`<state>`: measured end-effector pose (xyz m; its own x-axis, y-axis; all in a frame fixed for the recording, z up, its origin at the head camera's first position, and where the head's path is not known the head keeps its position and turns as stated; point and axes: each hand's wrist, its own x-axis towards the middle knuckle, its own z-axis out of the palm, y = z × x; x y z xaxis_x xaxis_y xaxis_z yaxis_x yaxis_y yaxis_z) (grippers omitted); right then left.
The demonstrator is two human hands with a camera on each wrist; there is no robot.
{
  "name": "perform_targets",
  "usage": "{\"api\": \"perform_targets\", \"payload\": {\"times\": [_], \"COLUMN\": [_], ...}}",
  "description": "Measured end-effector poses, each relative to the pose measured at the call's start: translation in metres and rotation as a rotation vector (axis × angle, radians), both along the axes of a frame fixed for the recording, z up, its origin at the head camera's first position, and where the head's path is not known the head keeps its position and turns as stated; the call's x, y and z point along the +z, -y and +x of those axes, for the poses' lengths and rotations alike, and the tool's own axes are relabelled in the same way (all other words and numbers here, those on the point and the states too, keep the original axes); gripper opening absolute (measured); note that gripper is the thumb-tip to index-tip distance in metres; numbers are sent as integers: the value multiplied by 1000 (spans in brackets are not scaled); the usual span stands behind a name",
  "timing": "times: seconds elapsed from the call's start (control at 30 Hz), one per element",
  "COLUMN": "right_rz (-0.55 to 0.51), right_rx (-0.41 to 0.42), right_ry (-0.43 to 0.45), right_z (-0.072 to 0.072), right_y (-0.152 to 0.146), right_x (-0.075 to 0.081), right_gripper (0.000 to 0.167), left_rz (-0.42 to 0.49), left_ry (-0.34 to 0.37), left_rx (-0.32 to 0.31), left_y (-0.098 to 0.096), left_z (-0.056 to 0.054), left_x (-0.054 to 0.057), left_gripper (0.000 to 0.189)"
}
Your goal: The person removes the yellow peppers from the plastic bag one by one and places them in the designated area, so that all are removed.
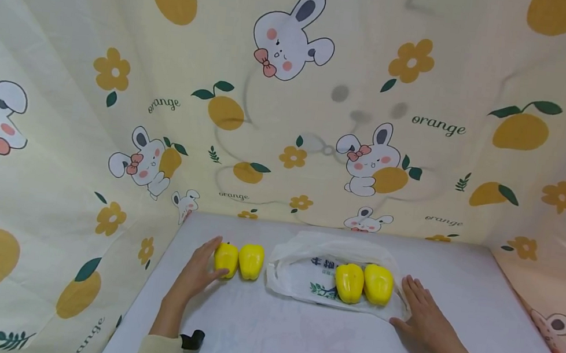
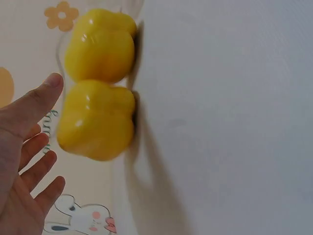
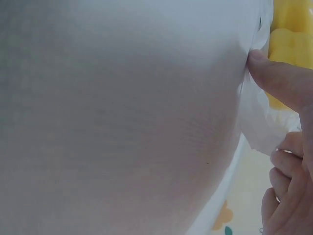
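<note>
Peppers (image 1: pixel 251 262), yellow, are sitting in 2 pairs: one L of plastic bag (image 1: pixel 292 279), one on/in its R part (can't tell which). L hand (image 1: pixel 197 271) is holding its fingers spread beside L-most pepper (image 1: pixel 226 258); R hand (image 1: pixel 426 318), fingers extended, is touching bag's R edge w/ thumb.

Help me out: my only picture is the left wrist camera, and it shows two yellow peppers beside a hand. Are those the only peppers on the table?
Observer: No, the head view shows two more yellow peppers, with a white plastic bag beneath them.

Visitor: Oh, I can't see those at all! Is anything next to that bag?

Observer: Yes, the right hand is at its right end, and the right wrist view shows the thumb touching the bag.
</note>
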<state>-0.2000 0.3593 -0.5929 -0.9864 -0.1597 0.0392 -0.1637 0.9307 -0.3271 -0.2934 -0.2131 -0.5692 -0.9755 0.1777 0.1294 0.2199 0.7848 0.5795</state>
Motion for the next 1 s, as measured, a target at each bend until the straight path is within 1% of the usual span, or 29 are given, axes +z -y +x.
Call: {"api": "perform_targets", "payload": {"times": [0.13,0.27,0.4,0.5,0.6,0.67,0.83,1.0], "right_rz": [-7,-4,-3,-3,2,2,-10,-5], "right_rx": [2,0,-2,-3,-4,-4,-15,-32], "right_ry": [-4,-9,-6,-6,-9,-8,2,7], "right_z": [1,1,0,-1,-1,-1,-1,-2], "right_y": [1,1,0,0,0,0,0,0], "right_x": [1,0,0,-1,-1,-1,-1,0], "right_gripper": [111,111,112,112,112,112,112,111], "left_rz": [37,65,70,59,65,79,105,115], "left_ry": [3,-5,-19,-22,-25,-12,16,10], "left_rx": [-13,-29,-52,-62,-69,-75,-103,-134], "left_y": [-8,-17,-26,-32,-38,-43,-54,-66], "left_z": [3,5,8,10,11,11,11,10], "left_x": [9,14,17,19,19,19,17,16], "left_gripper": [91,89,88,88,88,88,88,87]}}
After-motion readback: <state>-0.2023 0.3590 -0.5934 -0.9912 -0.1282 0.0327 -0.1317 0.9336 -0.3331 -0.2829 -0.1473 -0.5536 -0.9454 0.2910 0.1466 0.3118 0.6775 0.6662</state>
